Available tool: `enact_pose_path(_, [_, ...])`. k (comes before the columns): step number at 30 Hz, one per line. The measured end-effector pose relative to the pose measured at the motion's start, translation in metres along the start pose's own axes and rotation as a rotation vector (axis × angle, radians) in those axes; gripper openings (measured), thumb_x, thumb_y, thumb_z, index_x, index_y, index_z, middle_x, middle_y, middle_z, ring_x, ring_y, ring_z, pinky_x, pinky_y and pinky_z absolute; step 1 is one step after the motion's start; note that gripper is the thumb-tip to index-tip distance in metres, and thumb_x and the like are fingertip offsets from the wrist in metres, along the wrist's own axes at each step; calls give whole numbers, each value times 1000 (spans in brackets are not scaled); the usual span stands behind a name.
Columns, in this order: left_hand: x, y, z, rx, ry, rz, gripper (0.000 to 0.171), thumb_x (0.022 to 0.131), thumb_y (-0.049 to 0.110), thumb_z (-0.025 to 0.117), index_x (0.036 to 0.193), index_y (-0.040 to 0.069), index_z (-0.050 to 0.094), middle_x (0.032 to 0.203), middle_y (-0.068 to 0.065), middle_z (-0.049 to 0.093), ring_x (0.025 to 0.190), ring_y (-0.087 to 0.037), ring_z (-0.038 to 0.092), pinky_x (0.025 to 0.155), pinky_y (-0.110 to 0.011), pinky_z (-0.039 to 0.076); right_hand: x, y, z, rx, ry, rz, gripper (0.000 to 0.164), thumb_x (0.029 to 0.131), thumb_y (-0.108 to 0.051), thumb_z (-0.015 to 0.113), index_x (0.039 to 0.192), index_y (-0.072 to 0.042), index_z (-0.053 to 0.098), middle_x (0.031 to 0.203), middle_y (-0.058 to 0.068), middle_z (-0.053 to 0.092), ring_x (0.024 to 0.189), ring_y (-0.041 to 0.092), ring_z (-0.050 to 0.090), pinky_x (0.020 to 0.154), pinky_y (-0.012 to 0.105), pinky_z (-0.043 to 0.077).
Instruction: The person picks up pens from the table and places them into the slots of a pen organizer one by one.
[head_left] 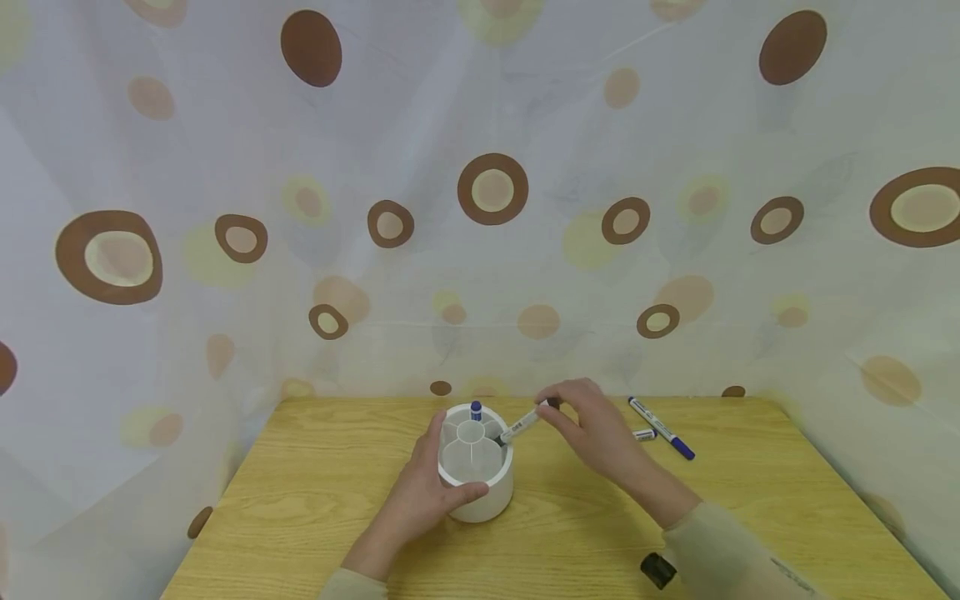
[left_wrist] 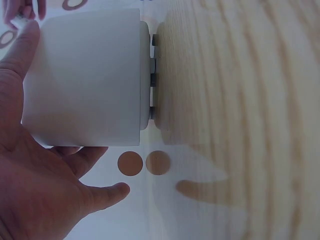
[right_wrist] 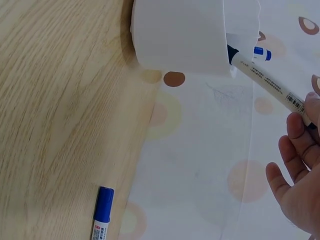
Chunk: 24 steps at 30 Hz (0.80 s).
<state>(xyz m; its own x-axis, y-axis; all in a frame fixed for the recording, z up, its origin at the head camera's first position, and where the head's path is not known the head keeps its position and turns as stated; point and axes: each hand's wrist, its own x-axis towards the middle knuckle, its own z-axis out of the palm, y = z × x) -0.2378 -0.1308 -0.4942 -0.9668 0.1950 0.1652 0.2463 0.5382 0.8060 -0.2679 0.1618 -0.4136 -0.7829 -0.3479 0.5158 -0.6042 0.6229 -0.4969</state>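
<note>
A white round pen organizer (head_left: pixel 491 500) with several compartments stands on the table. My left hand (head_left: pixel 420 492) holds it from the left side, thumb across its near side; its outer wall (left_wrist: pixel 85 80) fills much of the left wrist view. My right hand (head_left: pixel 592 425) pinches one end of a white marker (right_wrist: pixel 267 80). The marker slants down to the left, and its dark capped end is inside the organizer's right rim. A blue-ended marker (head_left: pixel 476 410) stands upright in a rear compartment.
On the wooden table (head_left: pixel 315 500), right of my right hand, lie a blue-capped marker (head_left: pixel 662 428) and another white marker (head_left: pixel 645 434), partly hidden. A small black object (head_left: pixel 658 570) lies by the right sleeve. A patterned curtain (head_left: pixel 420 125) hangs behind and along both sides.
</note>
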Motion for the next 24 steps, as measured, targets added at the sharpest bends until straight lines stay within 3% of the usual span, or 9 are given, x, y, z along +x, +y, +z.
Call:
enact_pose_path(14, [1,0,-1,-11,-11,-14,128,84,54,96,177,24,13,166,-25,40,137,-47,57,112,-72,47,12,-10,15,11,-16,8,10,109,-18,73,117,-15,79,106,-8,73,105,20,61,86,45,55])
enact_pose_path(24, [0,0,-1,-27,-16,-10,129,84,52,96,177,23,13,166,-27,40,138,-48,57,112,-74,46,15,-17,24,24,-66,50,18,109,-21,72,125,-14,79,113,-5,74,113,21,62,93,48,58])
